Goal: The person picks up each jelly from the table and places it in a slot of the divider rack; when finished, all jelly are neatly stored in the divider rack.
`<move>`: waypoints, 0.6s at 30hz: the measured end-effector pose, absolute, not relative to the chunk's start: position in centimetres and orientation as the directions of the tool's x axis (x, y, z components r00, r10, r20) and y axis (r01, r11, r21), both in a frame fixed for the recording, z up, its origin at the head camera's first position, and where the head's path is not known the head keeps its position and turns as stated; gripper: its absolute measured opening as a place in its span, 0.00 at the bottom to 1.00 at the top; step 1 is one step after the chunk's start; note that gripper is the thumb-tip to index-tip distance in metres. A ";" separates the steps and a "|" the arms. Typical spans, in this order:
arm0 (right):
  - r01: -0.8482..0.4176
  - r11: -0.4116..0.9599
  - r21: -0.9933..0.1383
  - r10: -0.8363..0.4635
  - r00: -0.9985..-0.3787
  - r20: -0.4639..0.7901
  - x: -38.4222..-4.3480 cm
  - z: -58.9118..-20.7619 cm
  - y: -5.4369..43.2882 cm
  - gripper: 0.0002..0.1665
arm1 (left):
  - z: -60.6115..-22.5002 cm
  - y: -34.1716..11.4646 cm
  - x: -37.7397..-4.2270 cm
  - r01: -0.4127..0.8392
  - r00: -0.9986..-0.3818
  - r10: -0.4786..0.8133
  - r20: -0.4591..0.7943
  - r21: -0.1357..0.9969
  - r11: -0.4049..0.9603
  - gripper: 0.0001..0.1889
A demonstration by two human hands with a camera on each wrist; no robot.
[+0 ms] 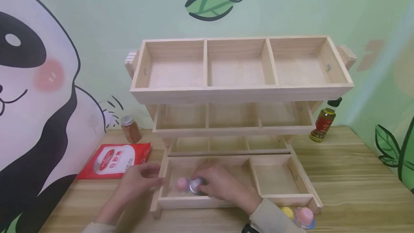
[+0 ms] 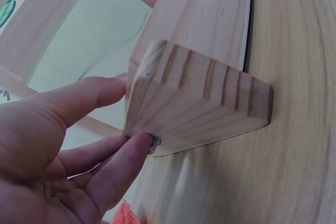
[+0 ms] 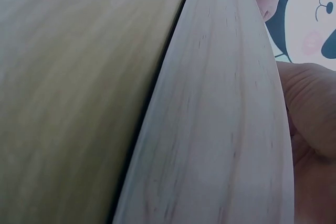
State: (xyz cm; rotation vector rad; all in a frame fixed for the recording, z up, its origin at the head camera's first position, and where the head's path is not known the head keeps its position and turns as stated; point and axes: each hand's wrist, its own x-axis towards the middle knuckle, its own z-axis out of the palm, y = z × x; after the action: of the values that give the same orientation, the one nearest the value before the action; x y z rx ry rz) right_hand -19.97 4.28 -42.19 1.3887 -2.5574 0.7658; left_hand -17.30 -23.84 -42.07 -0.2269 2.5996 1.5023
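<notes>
A tiered wooden storage box point(image 1: 240, 94) stands on the table, its trays split into compartments. In the lowest tray point(image 1: 184, 202), my right hand point(image 1: 223, 186) reaches into the left part and holds a small round piece with a silvery face point(image 1: 195, 186). Touching or close beside that lies a small pink piece point(image 1: 182, 184), partly blurred. My left hand point(image 1: 140, 181) is at the tray's left side. The left wrist view has its thumb and fingers point(image 2: 123, 169) gripping the wooden end corner point(image 2: 199, 98). In the right wrist view, the tray's front wall point(image 3: 215, 103) hides the right fingertips.
A yellow piece point(image 1: 287, 213) and a pink cup-like piece with blue rim point(image 1: 305, 217) lie by the tray's front right corner. A red-and-white packet point(image 1: 113, 159) and a lidded jar point(image 1: 130, 129) are left of the box; an oil bottle point(image 1: 324, 121) stands right.
</notes>
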 end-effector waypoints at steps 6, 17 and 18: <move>-0.818 0.437 -0.375 -0.769 -0.556 0.317 -20.0 -42.3 4.3 0.11 | -42.1 -23.9 -17.3 -0.192 -0.981 -0.062 -0.186 0.850 0.491 0.33; -0.845 0.415 -0.337 -0.788 -0.520 0.331 -20.3 -42.5 4.3 0.12 | -42.2 -23.9 -17.3 -0.194 -0.980 -0.057 -0.191 0.853 0.484 0.33; -0.847 0.412 -0.335 -0.789 -0.516 0.334 -20.3 -42.5 4.3 0.12 | -42.2 -23.9 -17.3 -0.195 -0.980 -0.058 -0.191 0.853 0.484 0.33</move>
State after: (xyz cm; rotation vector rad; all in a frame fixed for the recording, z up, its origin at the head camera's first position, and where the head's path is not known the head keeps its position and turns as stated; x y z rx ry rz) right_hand -20.28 4.33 -42.54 1.4756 -2.5342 0.7139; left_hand -17.31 -23.85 -42.18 -0.2217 2.5873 1.5137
